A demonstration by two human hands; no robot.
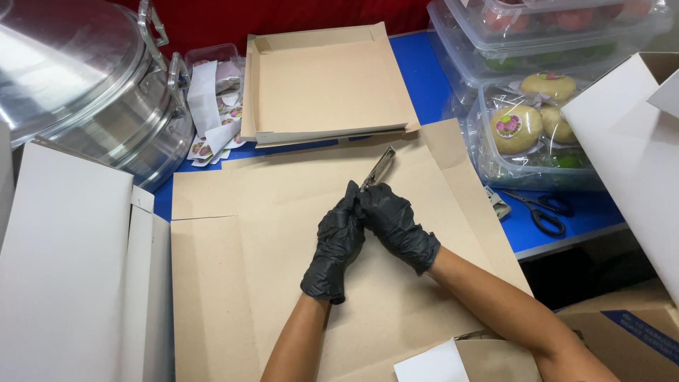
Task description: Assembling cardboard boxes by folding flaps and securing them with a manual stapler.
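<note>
Both my hands wear black gloves and meet over a flat sheet of brown cardboard (pixel 283 283) on the table. My right hand (pixel 396 223) grips a metal stapler (pixel 379 167) that points up and away from me. My left hand (pixel 336 244) is closed against the right one at the stapler's base. A folded brown cardboard tray (pixel 325 85) lies just beyond the stapler.
A large metal steamer pot (pixel 92 85) stands at the far left. White boxes (pixel 71 269) sit left and right (pixel 629 141). Clear plastic containers with round wrapped pastries (pixel 530 127) stand at the right, black scissors (pixel 544 209) below them. Sticker sheets (pixel 216 120) lie by the pot.
</note>
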